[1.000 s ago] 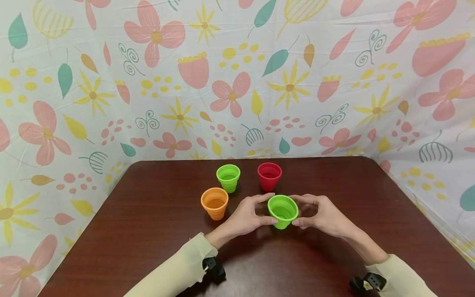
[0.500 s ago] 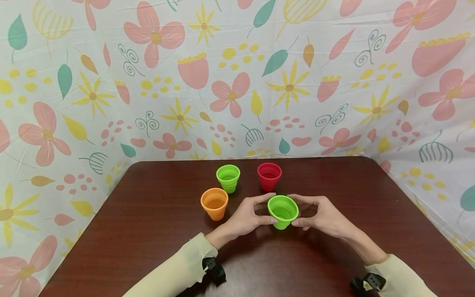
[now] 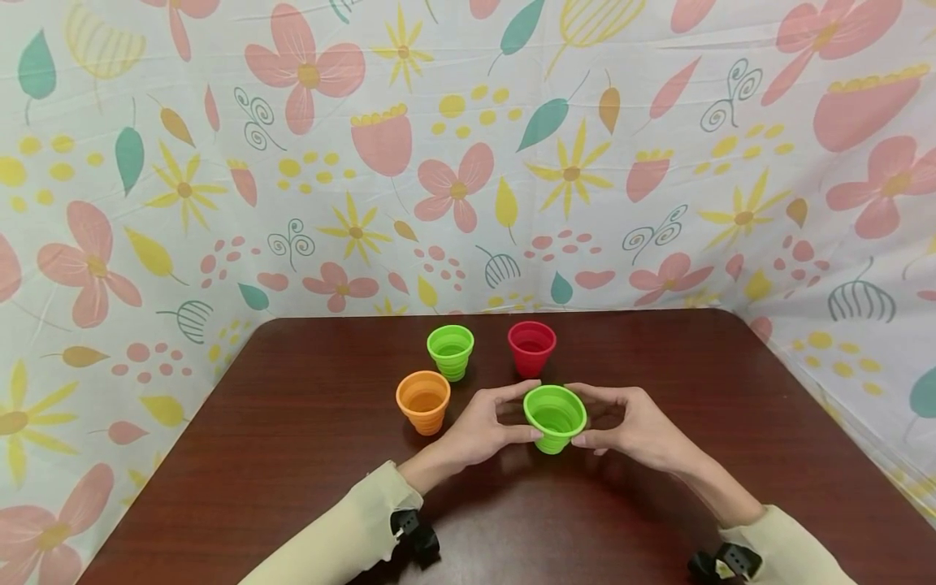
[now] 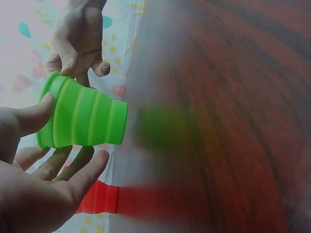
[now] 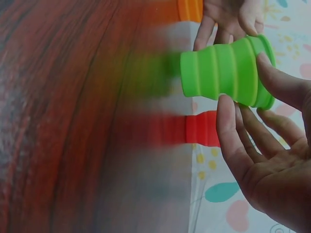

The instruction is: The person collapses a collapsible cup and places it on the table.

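Table (image 3: 241,455) left edge: free
Far edge: rear green cup (image 3: 450,354), red cup (image 3: 531,349) obstruct
Right edge: free past right hand (image 3: 639,429)

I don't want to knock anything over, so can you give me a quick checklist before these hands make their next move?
1. Both hands on the cup: ok. The left hand and right hand hold the front green cup from opposite sides.
2. That cup upright: ok, its mouth faces up.
3. Other cups standing: ok. The orange cup, red cup and back green cup are all upright.
4. Held cup apart from the others: ok, no contact shows.
5. Firm grip: cannot tell; the pictures show contact, not pressure.
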`<action>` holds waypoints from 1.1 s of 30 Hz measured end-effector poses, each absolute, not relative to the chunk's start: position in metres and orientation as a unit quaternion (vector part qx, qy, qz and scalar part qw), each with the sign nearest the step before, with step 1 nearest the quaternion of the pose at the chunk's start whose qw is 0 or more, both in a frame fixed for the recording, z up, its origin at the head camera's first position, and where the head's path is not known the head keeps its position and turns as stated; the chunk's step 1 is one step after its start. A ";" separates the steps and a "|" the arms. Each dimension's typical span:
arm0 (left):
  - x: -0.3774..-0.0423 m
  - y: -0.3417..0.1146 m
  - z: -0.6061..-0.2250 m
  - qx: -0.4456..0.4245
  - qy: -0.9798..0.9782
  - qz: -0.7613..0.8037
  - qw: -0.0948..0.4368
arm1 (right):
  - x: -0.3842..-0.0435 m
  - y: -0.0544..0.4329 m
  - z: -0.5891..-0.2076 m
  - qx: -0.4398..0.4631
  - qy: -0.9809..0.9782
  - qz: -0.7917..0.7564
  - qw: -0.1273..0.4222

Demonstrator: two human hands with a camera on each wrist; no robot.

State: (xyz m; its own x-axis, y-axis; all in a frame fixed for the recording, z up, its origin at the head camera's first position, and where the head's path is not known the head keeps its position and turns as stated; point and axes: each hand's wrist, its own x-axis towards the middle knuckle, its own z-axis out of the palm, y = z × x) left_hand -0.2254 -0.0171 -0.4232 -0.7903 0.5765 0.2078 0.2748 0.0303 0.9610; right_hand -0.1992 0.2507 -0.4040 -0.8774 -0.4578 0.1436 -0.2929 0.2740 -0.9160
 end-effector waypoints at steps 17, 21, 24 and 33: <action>-0.212 -0.031 -0.414 0.291 0.688 0.654 0.124 | -0.190 0.239 -0.390 -0.243 0.803 -0.540 0.059; -0.208 -0.035 -0.411 0.287 0.685 0.660 0.117 | -0.188 0.235 -0.386 -0.240 0.805 -0.540 0.056; -0.205 -0.038 -0.409 0.286 0.692 0.654 0.110 | -0.186 0.232 -0.383 -0.240 0.804 -0.541 0.055; -0.199 -0.047 -0.404 0.282 0.702 0.646 0.105 | -0.183 0.225 -0.379 -0.244 0.798 -0.548 0.061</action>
